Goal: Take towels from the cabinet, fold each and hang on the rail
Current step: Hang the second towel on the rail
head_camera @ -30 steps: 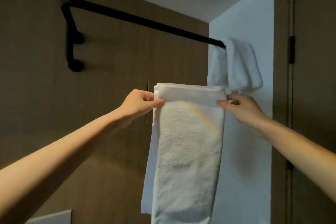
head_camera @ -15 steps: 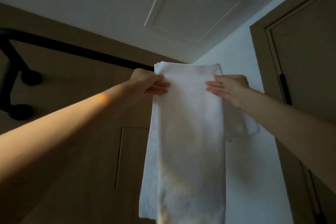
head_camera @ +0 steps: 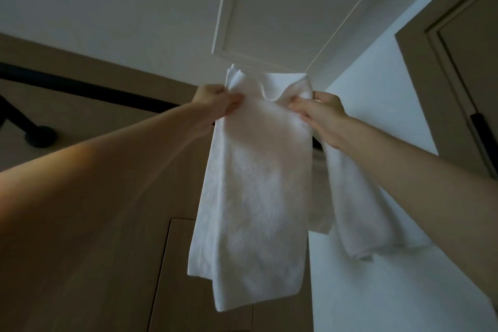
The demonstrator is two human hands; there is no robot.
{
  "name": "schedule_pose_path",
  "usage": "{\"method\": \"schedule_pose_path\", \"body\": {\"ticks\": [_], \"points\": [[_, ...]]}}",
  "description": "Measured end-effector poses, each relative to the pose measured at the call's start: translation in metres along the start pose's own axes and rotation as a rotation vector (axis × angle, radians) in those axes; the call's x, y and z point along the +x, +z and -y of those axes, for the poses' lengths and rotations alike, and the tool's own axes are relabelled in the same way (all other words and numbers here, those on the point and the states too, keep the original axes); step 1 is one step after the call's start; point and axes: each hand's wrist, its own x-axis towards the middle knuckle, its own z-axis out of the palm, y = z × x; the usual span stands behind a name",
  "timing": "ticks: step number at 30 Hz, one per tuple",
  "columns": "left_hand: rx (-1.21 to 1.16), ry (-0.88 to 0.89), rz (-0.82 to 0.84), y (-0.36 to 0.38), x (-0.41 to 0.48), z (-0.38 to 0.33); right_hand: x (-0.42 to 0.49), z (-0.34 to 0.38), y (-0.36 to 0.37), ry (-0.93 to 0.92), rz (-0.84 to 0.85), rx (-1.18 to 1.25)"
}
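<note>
A folded white towel (head_camera: 256, 197) hangs in front of me, held up by its top edge at about the height of the black rail (head_camera: 94, 87). My left hand (head_camera: 215, 102) pinches its top left corner. My right hand (head_camera: 320, 113) grips its top right corner, and the top edge sags between them. The towel hides the middle of the rail. A second white towel (head_camera: 358, 210) hangs over the rail's right end, partly behind my right forearm.
The rail's black bracket (head_camera: 29, 129) is fixed to the brown wooden cabinet front (head_camera: 107, 250) on the left. A white wall (head_camera: 377, 291) stands behind the towels. A brown door frame (head_camera: 444, 75) is at the right. The ceiling panel (head_camera: 283, 8) fills the top.
Both hands have lifted the folded towel from below the rail up to rail height. My view has tilted up toward the ceiling. The towel's top edge now sags between my hands.
</note>
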Motion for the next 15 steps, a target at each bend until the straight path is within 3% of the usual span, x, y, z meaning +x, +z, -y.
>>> {"method": "schedule_pose_path", "body": {"ticks": [4,8,12,15], "points": [[0.35,0.18,0.045,0.011,0.016,0.015,0.022,-0.028,0.015,-0.118,0.068,-0.139],[0.933,0.352,0.202,0.005,0.024,0.031,0.027,-0.055,0.033,-0.221,0.183,-0.176],[1.325,0.582,0.059,-0.014,0.017,0.048,0.025,-0.071,0.039,-0.441,0.167,-0.487],[1.351,0.663,-0.021,-0.018,0.019,0.058,0.026,-0.073,0.042,-0.6,0.148,-0.791]]}}
